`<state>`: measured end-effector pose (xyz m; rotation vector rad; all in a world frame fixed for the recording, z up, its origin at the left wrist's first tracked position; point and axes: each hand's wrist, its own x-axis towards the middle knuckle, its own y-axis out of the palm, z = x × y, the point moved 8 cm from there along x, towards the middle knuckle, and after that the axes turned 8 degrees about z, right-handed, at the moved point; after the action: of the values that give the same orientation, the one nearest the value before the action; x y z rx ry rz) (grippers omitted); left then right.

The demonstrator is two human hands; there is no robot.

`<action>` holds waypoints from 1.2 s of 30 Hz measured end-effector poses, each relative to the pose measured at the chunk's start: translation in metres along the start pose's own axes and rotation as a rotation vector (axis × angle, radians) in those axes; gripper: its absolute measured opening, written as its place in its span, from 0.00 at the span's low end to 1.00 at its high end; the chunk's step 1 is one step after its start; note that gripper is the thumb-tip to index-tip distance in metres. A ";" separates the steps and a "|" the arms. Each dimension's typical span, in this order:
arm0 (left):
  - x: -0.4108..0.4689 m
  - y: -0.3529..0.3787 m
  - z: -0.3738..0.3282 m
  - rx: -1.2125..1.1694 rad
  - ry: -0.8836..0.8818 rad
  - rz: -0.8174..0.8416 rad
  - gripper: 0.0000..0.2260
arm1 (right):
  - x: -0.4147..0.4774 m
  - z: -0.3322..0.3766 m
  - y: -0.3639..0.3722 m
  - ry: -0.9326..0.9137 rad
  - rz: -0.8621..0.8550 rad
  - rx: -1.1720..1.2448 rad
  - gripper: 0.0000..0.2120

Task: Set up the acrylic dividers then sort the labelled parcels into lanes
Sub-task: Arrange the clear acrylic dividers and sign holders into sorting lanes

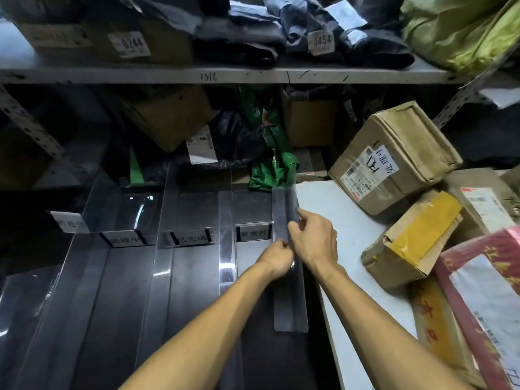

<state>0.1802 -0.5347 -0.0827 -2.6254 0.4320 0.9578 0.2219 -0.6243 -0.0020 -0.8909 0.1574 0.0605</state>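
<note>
Several clear acrylic dividers stand on the dark table, forming lanes with small label holders (pixel 253 233) at their far ends. The rightmost acrylic divider (pixel 288 299) runs along the edge of a white board (pixel 349 249). My left hand (pixel 277 258) and my right hand (pixel 313 240) both pinch this divider's upright wall near its middle. Labelled parcels sit to the right: a brown taped box (pixel 394 159), a box with yellow tape (pixel 413 243) and a red-edged mailer (pixel 484 299).
A metal shelf (pixel 225 76) overhead carries boxes and dark bags with numbered tags. Behind the lanes lie a green bag (pixel 274 164), a black bag and cardboard boxes. More parcels crowd the right side.
</note>
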 end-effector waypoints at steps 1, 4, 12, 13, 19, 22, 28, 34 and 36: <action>0.002 0.002 0.003 -0.001 -0.006 0.008 0.15 | 0.001 -0.002 0.003 0.007 0.008 -0.006 0.11; 0.007 0.009 0.009 -0.012 -0.030 0.030 0.16 | 0.000 -0.009 0.005 0.004 0.009 -0.027 0.13; 0.011 0.028 0.007 0.072 -0.014 0.090 0.17 | 0.001 -0.023 0.007 0.008 0.063 -0.093 0.10; 0.012 0.025 0.007 0.091 -0.015 0.074 0.17 | 0.003 -0.023 0.006 0.007 0.049 -0.091 0.13; 0.019 0.006 0.003 0.012 -0.025 0.013 0.13 | 0.012 -0.022 0.014 -0.002 0.058 -0.122 0.12; 0.018 0.006 -0.001 -0.023 -0.022 0.025 0.14 | 0.012 -0.023 0.014 0.004 0.066 -0.134 0.16; 0.009 0.008 0.005 -0.066 -0.022 -0.003 0.12 | 0.009 -0.022 0.015 0.033 0.145 -0.171 0.17; -0.019 -0.001 -0.021 -0.040 0.041 -0.018 0.16 | -0.001 0.011 -0.010 -0.073 0.098 -0.211 0.21; -0.036 -0.009 -0.037 0.023 0.089 -0.027 0.15 | -0.006 0.030 -0.017 -0.129 0.099 -0.204 0.21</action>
<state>0.1780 -0.5350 -0.0308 -2.6542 0.4255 0.8252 0.2212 -0.6112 0.0307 -1.0795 0.0757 0.2287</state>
